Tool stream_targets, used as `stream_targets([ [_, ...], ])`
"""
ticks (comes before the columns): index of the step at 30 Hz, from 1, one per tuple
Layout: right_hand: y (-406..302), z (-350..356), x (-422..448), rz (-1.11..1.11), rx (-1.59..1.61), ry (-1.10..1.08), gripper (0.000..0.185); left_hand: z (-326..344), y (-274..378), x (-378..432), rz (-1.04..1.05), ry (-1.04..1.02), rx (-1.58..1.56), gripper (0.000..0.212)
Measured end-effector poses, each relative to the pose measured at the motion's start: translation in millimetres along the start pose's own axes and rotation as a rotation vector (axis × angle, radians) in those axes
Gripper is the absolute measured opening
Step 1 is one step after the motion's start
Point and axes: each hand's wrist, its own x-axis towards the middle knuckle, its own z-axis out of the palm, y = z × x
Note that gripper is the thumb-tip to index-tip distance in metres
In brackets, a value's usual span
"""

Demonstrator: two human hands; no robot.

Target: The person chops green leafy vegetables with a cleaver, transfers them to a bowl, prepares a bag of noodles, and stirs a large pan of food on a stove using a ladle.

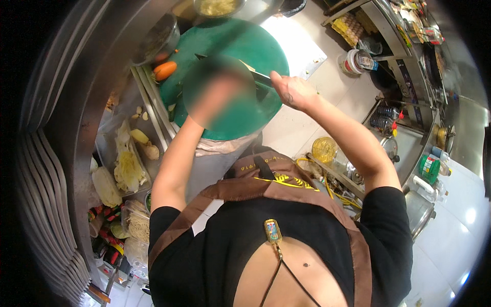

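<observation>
A round green cutting board [238, 34] lies in front of me on a metal counter. My right hand [293, 90] is closed around the handle of a knife [262, 78], whose blade runs left over the board into a blurred patch. My left hand [226, 86] is over the board inside that blur, so its fingers and anything under them cannot be made out. A carrot [165, 71] rests at the board's left edge, and dark green pieces lie near the blur. Long pale green stalks [149, 103] lie on the counter left of the board.
A metal bowl [174, 34] stands left of the board, and a bowl of pale shreds [216, 7] behind it. A tray holds cabbage leaves [130, 169] beside garlic cloves [145, 115]. Noodles [138, 222] lie nearer. Shelves with egg trays [349, 28] stand at right.
</observation>
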Motion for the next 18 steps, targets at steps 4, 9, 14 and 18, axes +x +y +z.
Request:
stream_targets([
  [4, -24, -18, -9, 0.01, -0.056, -0.033, 0.014, 6, -16, -15, 0.042, 0.08, 0.347, 0.021],
  [9, -24, -22, 5, -0.014, -0.015, -0.07, 0.013, 7, -26, -14, 0.259, 0.175, 0.75, 0.018],
  [14, -17, 11, -8, -0.083, 0.027, 0.064, 0.015, 9, -33, -21, 0.172, 0.133, 0.743, 0.018],
  [18, -33, -27, 4, -0.113, -0.007, -0.005, 0.016, 5, -27, -28, 0.184, 0.2, 0.735, 0.013],
])
